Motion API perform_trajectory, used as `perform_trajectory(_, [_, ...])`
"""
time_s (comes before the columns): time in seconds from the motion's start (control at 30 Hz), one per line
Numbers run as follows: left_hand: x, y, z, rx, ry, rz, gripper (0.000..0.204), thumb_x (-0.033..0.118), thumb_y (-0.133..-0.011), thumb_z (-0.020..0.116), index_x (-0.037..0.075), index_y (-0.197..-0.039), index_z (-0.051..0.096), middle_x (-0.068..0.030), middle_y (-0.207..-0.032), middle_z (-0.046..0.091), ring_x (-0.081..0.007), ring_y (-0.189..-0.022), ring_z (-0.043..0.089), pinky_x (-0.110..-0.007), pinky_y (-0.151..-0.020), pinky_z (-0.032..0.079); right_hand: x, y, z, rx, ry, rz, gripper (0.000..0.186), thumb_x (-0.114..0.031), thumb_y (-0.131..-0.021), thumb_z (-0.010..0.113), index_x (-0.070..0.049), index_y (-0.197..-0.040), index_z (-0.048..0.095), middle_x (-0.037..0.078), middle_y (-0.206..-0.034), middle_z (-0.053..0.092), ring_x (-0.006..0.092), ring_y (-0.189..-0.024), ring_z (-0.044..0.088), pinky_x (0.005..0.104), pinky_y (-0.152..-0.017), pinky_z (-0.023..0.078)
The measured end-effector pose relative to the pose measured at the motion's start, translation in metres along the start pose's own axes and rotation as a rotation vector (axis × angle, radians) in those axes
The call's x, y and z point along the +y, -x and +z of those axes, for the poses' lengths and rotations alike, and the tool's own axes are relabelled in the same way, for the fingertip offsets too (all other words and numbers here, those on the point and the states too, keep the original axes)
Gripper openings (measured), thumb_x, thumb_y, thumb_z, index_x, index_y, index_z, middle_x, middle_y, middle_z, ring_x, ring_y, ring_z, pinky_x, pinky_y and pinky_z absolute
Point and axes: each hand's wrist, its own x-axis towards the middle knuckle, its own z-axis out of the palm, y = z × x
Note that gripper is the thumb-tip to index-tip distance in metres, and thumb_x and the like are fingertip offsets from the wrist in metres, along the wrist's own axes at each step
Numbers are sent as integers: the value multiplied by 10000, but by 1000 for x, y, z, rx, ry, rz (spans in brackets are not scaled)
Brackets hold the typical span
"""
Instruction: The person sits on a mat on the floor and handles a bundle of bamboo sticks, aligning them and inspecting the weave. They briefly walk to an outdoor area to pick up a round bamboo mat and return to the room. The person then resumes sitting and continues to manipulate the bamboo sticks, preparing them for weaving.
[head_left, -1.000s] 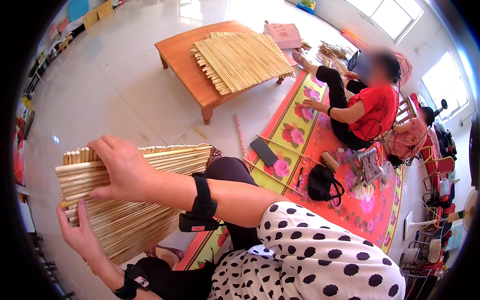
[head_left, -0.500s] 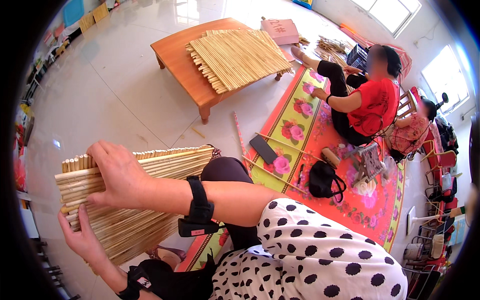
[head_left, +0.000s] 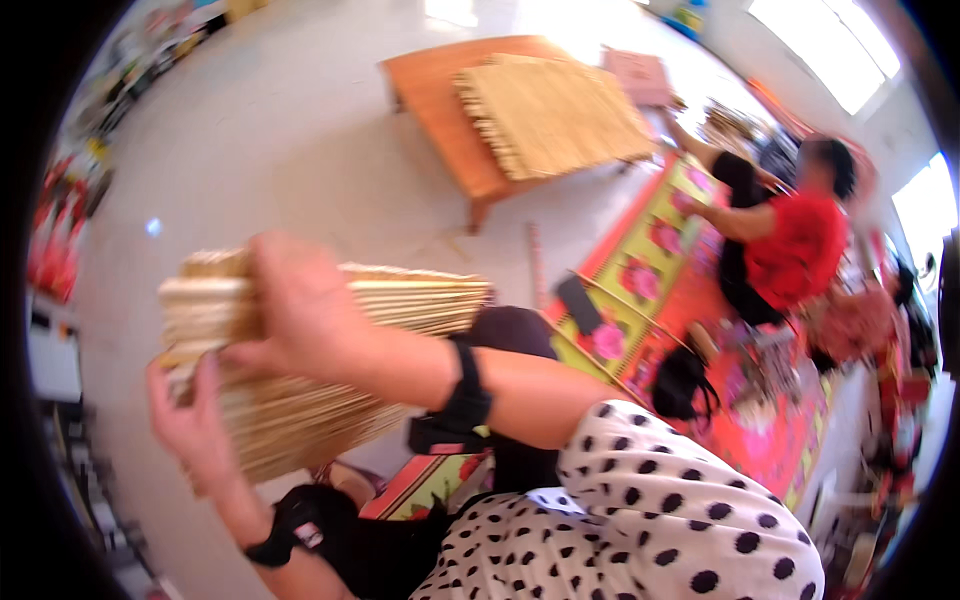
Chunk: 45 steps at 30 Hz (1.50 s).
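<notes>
A mat of pale, straw-coloured sticks (head_left: pixel 290 430) is tilted across my lap and knee, its rows of stick ends facing up along the far edge. My right hand (head_left: pixel 300 310) reaches over the top edge and is closed on the mat, thumb on the near face. Lower down, at the mat's left end, my left hand (head_left: pixel 200 420) pinches the stick ends between thumb and fingers. Motion blur hides the fine detail at both sets of fingertips. Dark straps circle both wrists.
A low wooden table (head_left: pixel 430 90) carries more stick mats (head_left: pixel 560 110), with a pink box (head_left: pixel 638 77) beyond. On the flowered floor mat (head_left: pixel 765 450) lie a phone (head_left: pixel 580 305), thin sticks and a black bag-like item (head_left: pixel 680 382). A person in red (head_left: pixel 795 245) sits at right.
The whole view has shifted, so the table, floor mat and people sit farther right and the picture is blurred. Both hands keep their hold on the stick mat.
</notes>
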Motion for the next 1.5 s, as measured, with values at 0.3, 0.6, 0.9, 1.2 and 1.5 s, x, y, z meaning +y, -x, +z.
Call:
perform_trajectory(0.3, [23,-2,-13,56,-153,152,353,81,-664,703,21,-968,534,-102,-841,594,-201,-740,568,-296,-660,446,-10,-4,3,-13,-8,75,652,-236,-533,790,-39,-1047,441,147,-933,548,289,-863,556,367,-737,450])
perform_trajectory(0.6, [27,3,-26,-27,-104,151,525,1,-699,634,66,-1187,452,-86,-1030,556,-214,-935,521,-318,-831,405,-8,-5,4,-43,-48,-5,737,-223,-543,779,-59,-1156,403,128,-1012,534,281,-913,541,365,-756,448])
perform_trajectory(0.9, [21,4,-26,-25,-199,279,483,-16,-714,567,73,-1173,445,-74,-943,560,-221,-853,539,-352,-782,360,-17,0,14,19,94,-57,884,-275,-545,780,-34,-1257,314,137,-1086,470,298,-1017,454,399,-864,363])
perform_trajectory(1.2, [24,4,-26,-74,-198,264,482,11,-713,579,77,-1173,451,-73,-906,548,-229,-825,521,-343,-770,371,-15,-1,22,74,113,36,841,-274,-539,792,-38,-1215,351,121,-1056,461,301,-1003,438,398,-860,354])
perform_trajectory(1.5, [23,3,-25,-45,-161,215,451,42,-747,583,52,-1180,456,-113,-999,569,-257,-888,529,-332,-812,400,-9,-5,18,9,65,-68,838,-250,-519,792,-45,-1206,357,133,-1080,467,297,-1005,440,393,-864,350])
